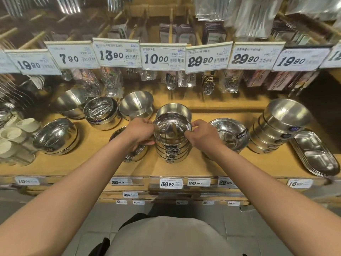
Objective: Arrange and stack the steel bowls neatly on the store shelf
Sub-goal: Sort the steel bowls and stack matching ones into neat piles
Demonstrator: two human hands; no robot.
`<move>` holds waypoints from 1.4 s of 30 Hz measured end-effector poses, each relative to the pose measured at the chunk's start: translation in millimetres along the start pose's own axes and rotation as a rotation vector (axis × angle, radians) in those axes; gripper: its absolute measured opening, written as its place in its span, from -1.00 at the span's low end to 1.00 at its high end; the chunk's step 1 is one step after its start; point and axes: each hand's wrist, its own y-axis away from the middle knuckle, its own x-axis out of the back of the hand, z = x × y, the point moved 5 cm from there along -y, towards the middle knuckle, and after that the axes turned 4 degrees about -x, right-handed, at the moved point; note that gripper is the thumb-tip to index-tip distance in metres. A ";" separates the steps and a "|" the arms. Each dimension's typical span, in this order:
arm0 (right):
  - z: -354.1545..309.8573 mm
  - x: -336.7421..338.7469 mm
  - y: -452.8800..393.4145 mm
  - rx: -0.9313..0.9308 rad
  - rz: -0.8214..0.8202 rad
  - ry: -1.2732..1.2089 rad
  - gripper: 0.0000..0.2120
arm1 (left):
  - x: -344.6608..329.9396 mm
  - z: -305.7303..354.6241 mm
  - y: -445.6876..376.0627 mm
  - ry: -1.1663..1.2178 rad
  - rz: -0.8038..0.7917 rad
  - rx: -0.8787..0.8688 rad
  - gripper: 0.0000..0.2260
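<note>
The shiny round steel top bowl (172, 128) crowns a stack of matching bowls (172, 150) on the wooden shelf (92, 163), its rim pinched by left hand (141, 133) and right hand (202, 134) fingers.

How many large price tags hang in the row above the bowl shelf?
9 visible: 19.80, 7.90, 13.90, 10.00, 29.80, 29.90, 19.90, plus one cut off at each edge, far left and far right. More may lie outside the view.
</note>
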 end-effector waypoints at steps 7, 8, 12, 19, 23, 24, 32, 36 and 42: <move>5.9 -6.2 2.8 -0.138 -0.110 -0.175 -0.91 | -3.9 -7.9 4.2 0.101 -0.042 0.066 -0.90; 5.6 -6.0 3.2 -0.135 -0.107 -0.161 -0.93 | -3.7 -7.3 5.4 0.106 -0.047 0.065 -0.90; 8.2 -5.9 3.5 -0.158 -0.099 -0.165 -0.86 | -3.7 -4.1 9.7 0.125 -0.063 0.064 -0.89; 7.9 -6.3 2.7 -0.203 -0.100 -0.245 -0.72 | -3.5 -0.4 14.3 0.121 -0.076 0.093 -0.89; 6.8 -6.1 4.5 -0.217 -0.102 -0.295 -0.71 | -4.9 2.6 16.2 0.096 -0.071 0.100 -0.87; 6.7 -6.2 4.5 -0.222 -0.109 -0.306 -0.72 | -5.1 3.1 16.9 0.091 -0.064 0.106 -0.87; 1.7 0.8 7.3 -0.233 -0.151 -0.329 -0.80 | -1.1 4.1 22.4 0.055 0.008 0.080 -0.82; 19.7 45.1 8.1 -0.138 0.016 -0.058 -0.91 | 16.4 12.9 34.0 -0.065 0.245 -0.071 -0.89; 79.3 108.0 13.7 -0.180 0.291 0.142 -0.78 | -17.0 61.8 69.4 -0.036 0.297 -0.357 -0.85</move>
